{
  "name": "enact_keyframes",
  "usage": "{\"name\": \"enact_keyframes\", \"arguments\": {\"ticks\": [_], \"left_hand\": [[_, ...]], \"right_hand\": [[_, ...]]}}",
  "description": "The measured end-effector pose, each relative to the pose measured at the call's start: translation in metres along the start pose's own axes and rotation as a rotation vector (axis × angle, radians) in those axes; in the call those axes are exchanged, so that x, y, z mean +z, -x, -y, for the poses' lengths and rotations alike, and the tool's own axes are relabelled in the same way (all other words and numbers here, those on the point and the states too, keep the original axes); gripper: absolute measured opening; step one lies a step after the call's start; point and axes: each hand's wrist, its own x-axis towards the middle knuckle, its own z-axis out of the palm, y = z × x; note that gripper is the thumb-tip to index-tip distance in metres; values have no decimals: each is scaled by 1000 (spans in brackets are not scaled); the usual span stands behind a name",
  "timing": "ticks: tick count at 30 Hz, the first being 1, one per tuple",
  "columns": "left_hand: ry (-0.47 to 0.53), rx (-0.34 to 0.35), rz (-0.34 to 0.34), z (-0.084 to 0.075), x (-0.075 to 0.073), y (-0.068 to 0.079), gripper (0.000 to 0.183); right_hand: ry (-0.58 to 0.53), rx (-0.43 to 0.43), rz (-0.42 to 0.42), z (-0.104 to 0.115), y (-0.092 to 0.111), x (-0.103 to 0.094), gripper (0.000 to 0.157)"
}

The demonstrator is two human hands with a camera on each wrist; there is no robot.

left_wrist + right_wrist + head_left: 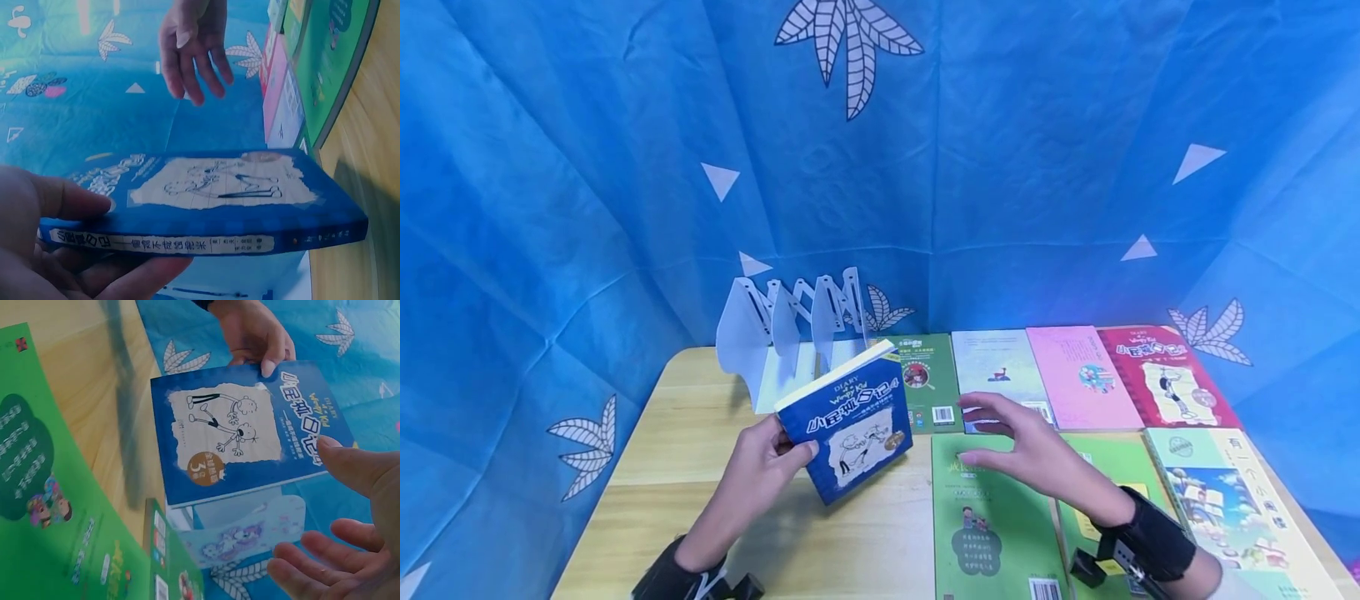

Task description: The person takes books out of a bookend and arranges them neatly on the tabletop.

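Observation:
My left hand holds a blue paperback book by its spine side, thumb on the front cover and fingers behind. The book is tilted above the table, its cover showing cartoon figures on a white patch. In the left wrist view the printed spine of the book faces the camera. My right hand hovers to the right of the book with fingers spread and nothing in them, over a green book. The right wrist view shows its thumb overlapping the edge of the blue book.
A white folding book stand with several upright dividers stands at the back left of the wooden table. Several books lie flat on the right, among them a pink book, a red book and a pale blue book. A blue curtain hangs behind.

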Motion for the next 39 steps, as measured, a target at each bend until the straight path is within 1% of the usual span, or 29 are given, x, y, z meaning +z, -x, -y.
{"name": "enact_keyframes", "arguments": {"ticks": [4,8,11,14,18,24,26,29,31,34,39], "left_hand": [[13,6,56,-2,3,0,44],[17,44,114,-1,6,-1,43],[16,76,155,-1,8,-1,42],[13,103,193,-2,10,-1,40],[14,131,235,-3,11,0,39],[6,167,286,-3,11,0,41],[0,175,301,-3,11,0,42],[-14,173,315,-3,9,0,43],[-23,166,317,-3,7,0,43],[-44,160,312,-2,5,-1,43],[-58,169,297,2,2,-2,40]], "right_hand": [[-20,-37,4,6,-6,4,69],[-31,-81,16,9,-12,9,71],[-48,-90,24,12,-15,12,71],[-67,-89,11,16,-17,15,70],[-84,-118,-20,20,-18,18,64],[-61,-125,-29,23,-18,22,45],[-43,-126,-38,23,-17,23,36],[-26,-146,-58,24,-17,25,21],[-29,-154,-65,25,-17,27,15],[-33,-160,-74,27,-16,29,13],[-35,-158,-87,29,-16,33,19]]}}
